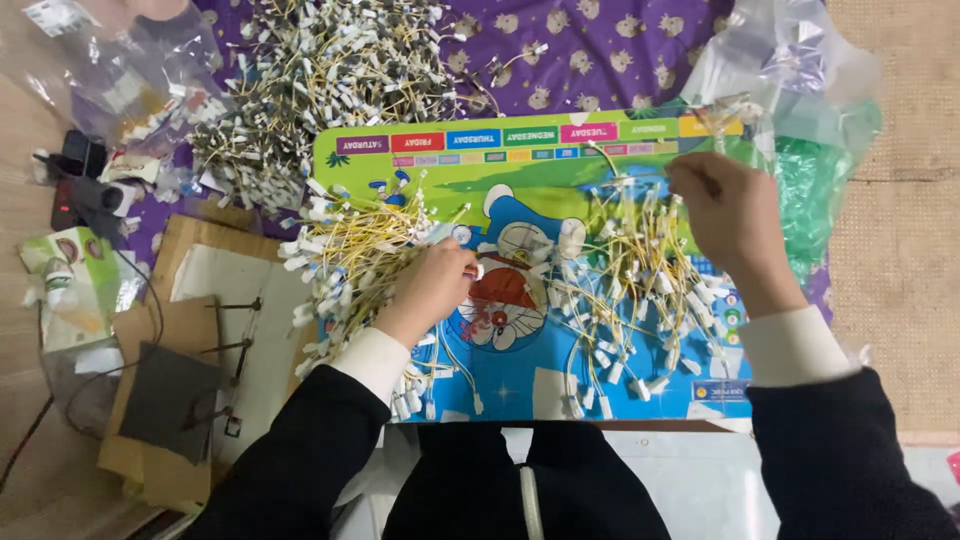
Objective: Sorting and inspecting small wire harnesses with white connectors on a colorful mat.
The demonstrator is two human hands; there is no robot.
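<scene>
Lying between both hands (435, 285) (725, 215): yellow wires (620, 270).

Cartoon board (520, 165) lies centre frame, on a patterned cloth (600, 50). Bundled wires (350, 255) at the board's left edge, under the left hand (435, 285). Loose wires (630, 290) spread over the board's right half, below the right hand (725, 215). Large wire heap (320, 80) sits upper left, behind the board. Plastic bag (800, 110) upper right. Cardboard pieces (170, 380) lower left.
</scene>
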